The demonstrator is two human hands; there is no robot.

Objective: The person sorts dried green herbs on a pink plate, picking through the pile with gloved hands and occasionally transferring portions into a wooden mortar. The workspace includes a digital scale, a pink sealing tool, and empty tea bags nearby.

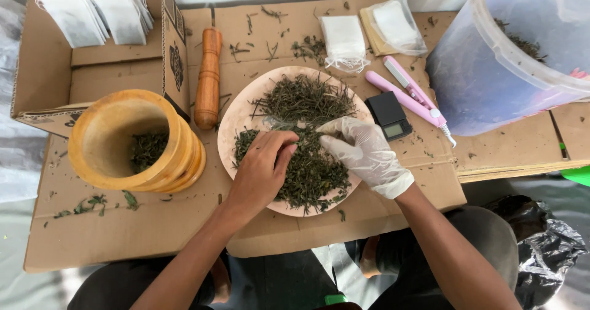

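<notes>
A round pale plate [241, 110] heaped with dried green herbs [305, 101] lies on flattened cardboard in front of me. My bare left hand [263, 168] rests on the herbs at the plate's near left, its fingers curled together pinching into the pile. My right hand [364, 153], in a white glove, lies on the herbs beside it, fingers bent and touching the pile near a small clear packet half buried in the leaves. The fingertips of both hands almost meet at the plate's middle.
A wooden mortar [132, 144] holding some herbs stands at the left, its pestle [208, 76] beside the plate. White sachets [92, 9] sit in an open carton. A small black scale [389, 114], pink sealer [410, 95], more sachets [344, 39] and a large plastic bucket [510, 58] lie right.
</notes>
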